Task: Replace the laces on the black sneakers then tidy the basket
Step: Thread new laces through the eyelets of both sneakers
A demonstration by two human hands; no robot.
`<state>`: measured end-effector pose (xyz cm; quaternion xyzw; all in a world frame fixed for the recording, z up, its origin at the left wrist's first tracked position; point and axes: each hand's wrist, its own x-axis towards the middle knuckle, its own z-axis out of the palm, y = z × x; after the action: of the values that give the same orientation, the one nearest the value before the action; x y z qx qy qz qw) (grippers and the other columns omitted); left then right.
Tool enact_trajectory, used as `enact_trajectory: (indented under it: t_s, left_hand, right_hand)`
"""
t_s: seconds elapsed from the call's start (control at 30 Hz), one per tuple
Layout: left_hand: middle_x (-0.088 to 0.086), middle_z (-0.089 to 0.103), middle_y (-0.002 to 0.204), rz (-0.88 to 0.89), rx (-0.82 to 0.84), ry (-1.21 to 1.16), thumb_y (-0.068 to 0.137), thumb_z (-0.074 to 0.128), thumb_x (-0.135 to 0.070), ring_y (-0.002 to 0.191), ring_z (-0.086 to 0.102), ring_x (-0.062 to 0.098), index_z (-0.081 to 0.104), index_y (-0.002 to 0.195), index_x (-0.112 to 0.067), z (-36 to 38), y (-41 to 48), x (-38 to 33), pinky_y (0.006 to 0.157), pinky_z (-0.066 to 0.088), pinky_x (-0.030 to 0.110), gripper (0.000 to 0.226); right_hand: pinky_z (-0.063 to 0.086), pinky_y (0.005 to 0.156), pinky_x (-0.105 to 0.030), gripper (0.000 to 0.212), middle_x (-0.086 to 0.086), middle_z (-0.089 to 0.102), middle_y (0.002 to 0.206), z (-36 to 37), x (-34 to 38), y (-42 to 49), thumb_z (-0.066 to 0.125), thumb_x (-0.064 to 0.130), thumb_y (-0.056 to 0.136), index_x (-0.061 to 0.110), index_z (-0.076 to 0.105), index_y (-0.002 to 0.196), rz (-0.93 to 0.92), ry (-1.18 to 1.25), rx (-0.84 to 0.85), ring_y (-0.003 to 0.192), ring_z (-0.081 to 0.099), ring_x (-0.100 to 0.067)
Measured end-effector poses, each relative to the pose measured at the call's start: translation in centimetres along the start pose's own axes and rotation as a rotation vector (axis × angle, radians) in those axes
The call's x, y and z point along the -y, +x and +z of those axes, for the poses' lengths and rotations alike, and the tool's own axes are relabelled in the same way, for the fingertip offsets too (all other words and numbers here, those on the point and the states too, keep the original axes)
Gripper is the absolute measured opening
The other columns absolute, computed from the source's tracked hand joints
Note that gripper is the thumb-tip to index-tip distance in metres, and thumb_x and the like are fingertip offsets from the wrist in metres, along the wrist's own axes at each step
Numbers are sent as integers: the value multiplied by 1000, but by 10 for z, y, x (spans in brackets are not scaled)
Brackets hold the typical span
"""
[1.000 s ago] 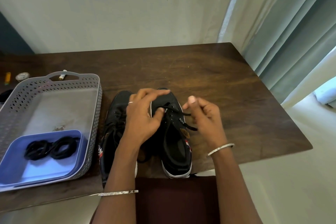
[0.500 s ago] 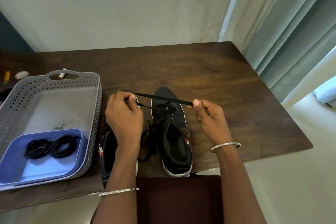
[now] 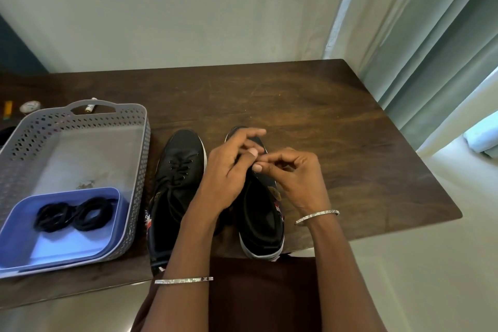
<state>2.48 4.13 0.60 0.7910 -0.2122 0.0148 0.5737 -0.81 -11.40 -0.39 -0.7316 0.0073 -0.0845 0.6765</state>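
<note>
Over the right black low-top sneaker (image 3: pixel 259 219), your left hand (image 3: pixel 226 178) and right hand (image 3: pixel 299 178) meet, fingers (image 3: pixel 275 162) curled. Whether they pinch anything is hidden.

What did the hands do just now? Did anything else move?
The left hand and right hand came together over the right sneaker; the lace stretched between them half a second ago no longer shows. The left sneaker, basket and coiled laces stayed put.

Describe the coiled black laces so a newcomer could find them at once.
Start at the grey perforated basket on the left of the dark table. A blue tray sits in its near end, holding the coiled laces. Unlike the sneakers' threaded laces, these lie loose in two rings.
</note>
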Motion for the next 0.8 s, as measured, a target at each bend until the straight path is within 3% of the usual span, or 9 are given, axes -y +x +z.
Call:
enact_trajectory:
  t_s: [0.1,0.2,0.3,0.47,0.63,0.8]
  left_hand:
    - [-7,67,79,-70,92,-18,100,47,-24,71,63,5,67,117,-20,2,0,3,70,48,19,27]
    - [-6,71,87,-98,88,-1,99,57,-15,85,66,6,70,111,-20,-1,0,5,76,51,20,18]
    - [-9,73,89,-118,81,22,93,66,-12,89,68,4,73,103,-21,-3,0,5,82,53,21,16]
    - [-16,73,81,-136,-12,138,88,73,-17,83,67,-4,76,89,-26,-5,2,11,77,51,14,9]
    - [-16,69,77,-223,-158,253,93,67,-23,81,64,-4,71,88,-25,-11,2,23,72,47,15,7]
    - [-17,65,76,-247,-139,263,92,66,-25,72,59,2,70,85,-25,-6,3,16,58,40,11,9]
  right_hand:
    - [54,80,-26,16,-2,75,88,-2,-3,1,81,8,79,10,78,95,-18,-37,17,85,69,-11]
    - [58,86,-38,15,-7,76,91,-3,-5,2,80,7,81,9,75,95,5,14,-13,90,72,-25]
    - [59,80,-35,13,-7,75,86,-2,-5,2,81,7,79,9,73,89,3,-24,-59,84,72,-25]
    - [57,81,-35,14,0,73,86,0,-6,2,82,14,80,15,72,90,21,-123,-32,84,70,-19]
    - [49,73,-24,49,3,62,92,-1,-7,-2,92,34,63,24,62,101,196,-410,103,80,56,-10]
    - [47,66,-11,39,6,65,93,1,-2,-2,86,26,72,24,67,107,198,-482,175,80,61,-14]
